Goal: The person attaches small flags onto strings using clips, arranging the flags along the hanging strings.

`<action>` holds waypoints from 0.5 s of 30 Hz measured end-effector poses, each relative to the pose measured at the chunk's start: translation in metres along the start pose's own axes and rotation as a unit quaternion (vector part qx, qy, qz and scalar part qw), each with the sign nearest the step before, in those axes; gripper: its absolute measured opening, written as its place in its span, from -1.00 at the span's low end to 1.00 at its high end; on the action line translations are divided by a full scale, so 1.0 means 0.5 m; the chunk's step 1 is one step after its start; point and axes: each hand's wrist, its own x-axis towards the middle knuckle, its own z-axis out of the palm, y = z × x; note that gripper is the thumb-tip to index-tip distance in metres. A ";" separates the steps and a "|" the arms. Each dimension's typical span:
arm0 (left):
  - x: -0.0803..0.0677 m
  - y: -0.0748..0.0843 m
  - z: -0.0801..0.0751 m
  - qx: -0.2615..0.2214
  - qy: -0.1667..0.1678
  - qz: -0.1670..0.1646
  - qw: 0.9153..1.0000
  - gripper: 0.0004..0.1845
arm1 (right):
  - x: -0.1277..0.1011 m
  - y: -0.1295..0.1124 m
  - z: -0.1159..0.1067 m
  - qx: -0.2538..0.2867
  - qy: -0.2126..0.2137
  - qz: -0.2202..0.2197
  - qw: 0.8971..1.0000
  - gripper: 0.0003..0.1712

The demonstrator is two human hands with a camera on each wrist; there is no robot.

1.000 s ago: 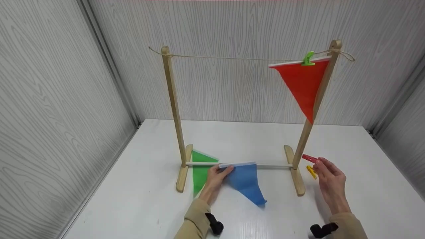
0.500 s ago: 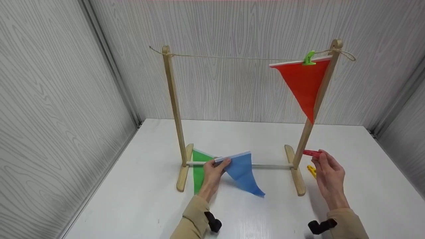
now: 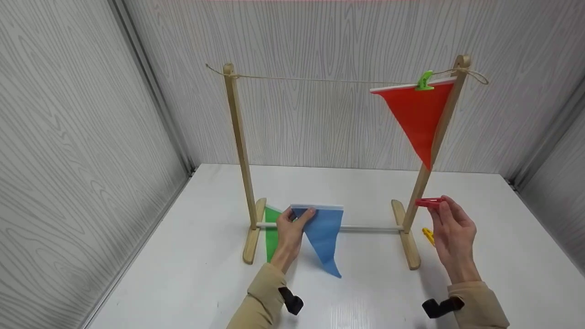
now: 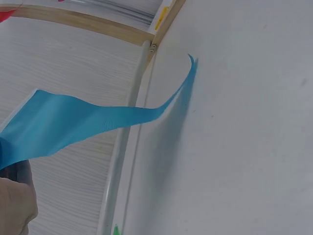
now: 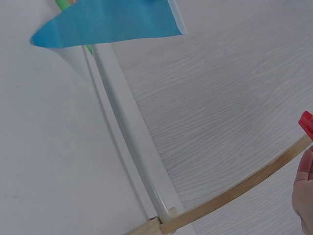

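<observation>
My left hand (image 3: 292, 228) pinches the top corner of a blue pennant (image 3: 322, 235) and holds it up just in front of the wooden stand (image 3: 241, 151) on the white table (image 3: 192, 274), its white-banded top edge level and its point hanging down toward the tabletop. My right hand (image 3: 450, 233) pinches a red clothespin (image 3: 428, 202) between thumb and fingers (image 3: 444, 211), raised beside the stand's right post.

The pennant looks thin, light and floppy: from my left wrist it sags in a loose wave (image 4: 88, 122) away from the grip, the tip curling. It will probably fold or twist wherever it is unsupported, so the stiffer banded top edge is the place to hold it, near a corner as now, leaving the rest of that edge free. The clothespin appears to be small, hard plastic, light and likely a little slick; a pinch on its tail end should open its mouth. Whether it is squeezed open at this moment I cannot tell.

A red pennant (image 3: 418, 116) hangs from the string (image 3: 320, 81) at the top of the stand, pinned by a green clothespin (image 3: 425, 81) next to the right post. A green pennant (image 3: 272, 233) lies flat on the table by the left post, partly behind my left hand. A yellow clothespin (image 3: 428, 235) lies on the table just beside my right hand. No container is in sight; everything rests on the table or hangs from the string.
</observation>
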 end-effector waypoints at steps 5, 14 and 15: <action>0.004 0.027 0.006 0.013 0.012 0.021 1.000 -0.55 | -0.001 -0.005 0.023 0.008 -0.023 -0.016 1.000 -0.74; 0.007 0.074 0.020 0.026 0.003 0.057 0.998 -0.58 | -0.003 -0.008 0.070 0.000 -0.035 -0.038 0.999 -0.73; 0.007 0.079 0.021 0.027 0.000 0.060 0.998 -0.57 | -0.003 -0.008 0.076 -0.006 -0.035 -0.042 0.998 -0.73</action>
